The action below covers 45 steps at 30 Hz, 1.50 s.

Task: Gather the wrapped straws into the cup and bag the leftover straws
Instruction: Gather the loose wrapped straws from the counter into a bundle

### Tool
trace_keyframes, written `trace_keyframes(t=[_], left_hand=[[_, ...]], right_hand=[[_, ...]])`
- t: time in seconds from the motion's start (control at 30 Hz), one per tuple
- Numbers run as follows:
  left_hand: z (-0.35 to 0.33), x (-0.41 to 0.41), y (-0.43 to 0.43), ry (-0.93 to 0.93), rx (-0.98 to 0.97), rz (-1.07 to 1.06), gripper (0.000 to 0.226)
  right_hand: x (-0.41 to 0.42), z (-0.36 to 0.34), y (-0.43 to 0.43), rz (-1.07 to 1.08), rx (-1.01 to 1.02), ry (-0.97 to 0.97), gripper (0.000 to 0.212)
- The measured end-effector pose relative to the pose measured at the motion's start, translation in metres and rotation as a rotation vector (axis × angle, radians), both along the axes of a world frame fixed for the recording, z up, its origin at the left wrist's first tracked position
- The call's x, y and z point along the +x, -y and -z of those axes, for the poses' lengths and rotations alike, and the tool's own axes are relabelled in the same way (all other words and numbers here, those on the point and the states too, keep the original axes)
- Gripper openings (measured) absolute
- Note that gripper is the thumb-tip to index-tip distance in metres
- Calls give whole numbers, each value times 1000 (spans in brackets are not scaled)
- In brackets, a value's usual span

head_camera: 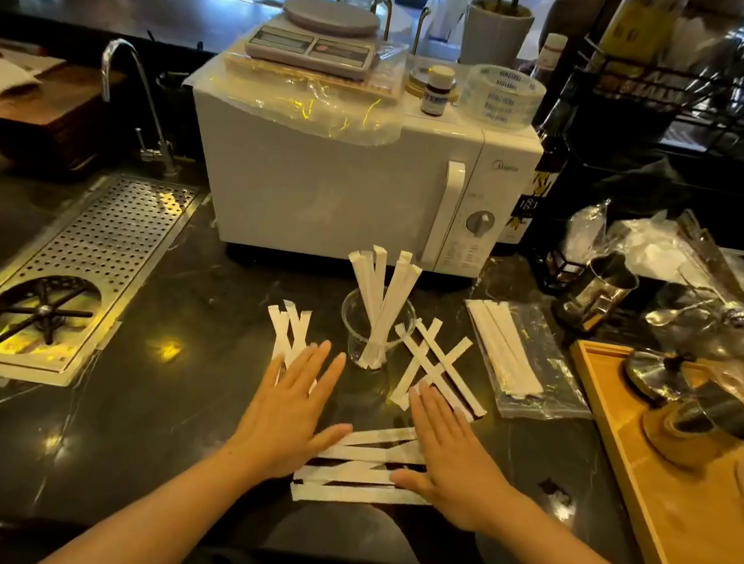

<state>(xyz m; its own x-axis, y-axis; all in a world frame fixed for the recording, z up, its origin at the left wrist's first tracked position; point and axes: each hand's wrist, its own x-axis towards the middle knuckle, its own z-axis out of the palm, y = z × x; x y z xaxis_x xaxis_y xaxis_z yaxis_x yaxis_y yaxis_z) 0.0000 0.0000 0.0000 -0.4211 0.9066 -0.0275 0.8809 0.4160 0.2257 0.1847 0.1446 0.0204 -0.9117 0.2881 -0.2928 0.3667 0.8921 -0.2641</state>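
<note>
A clear plastic cup (355, 328) stands on the dark counter and holds several paper-wrapped straws (383, 293) upright. Loose wrapped straws lie in three groups: left of the cup (291, 325), right of it (432, 363), and in front between my hands (365, 470). A clear zip bag (544, 389) with several wrapped straws (504, 348) on it lies further right. My left hand (292, 411) rests flat, fingers spread, over the left group's near ends. My right hand (453, 462) lies flat, fingers spread, on the front group's right ends. Neither hand holds anything.
A white microwave (346, 189) stands just behind the cup. A perforated drain tray with a rinser (65, 279) is set into the counter at left, a tap (135, 94) behind it. A wooden tray (683, 530) with metal jugs sits at right.
</note>
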Motion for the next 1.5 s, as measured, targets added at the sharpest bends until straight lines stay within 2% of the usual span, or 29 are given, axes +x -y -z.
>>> trace_keyframes(t=[0.13,0.23,0.4,0.9,1.5], left_hand=[[-1,9,0,49,-132,235,84],[-1,15,0,89,-186,323,91],[1,18,1,68,-215,339,91],[-3,16,-1,-12,-248,348,51],[-9,17,-8,3,-232,362,30]], right_hand=[[-4,-1,2,-117,-43,58,93],[-7,-1,2,-151,-54,99,91],[-9,-2,1,-141,-47,123,85],[-17,4,-5,-189,133,94,48],[-27,-8,0,-147,117,170,25]])
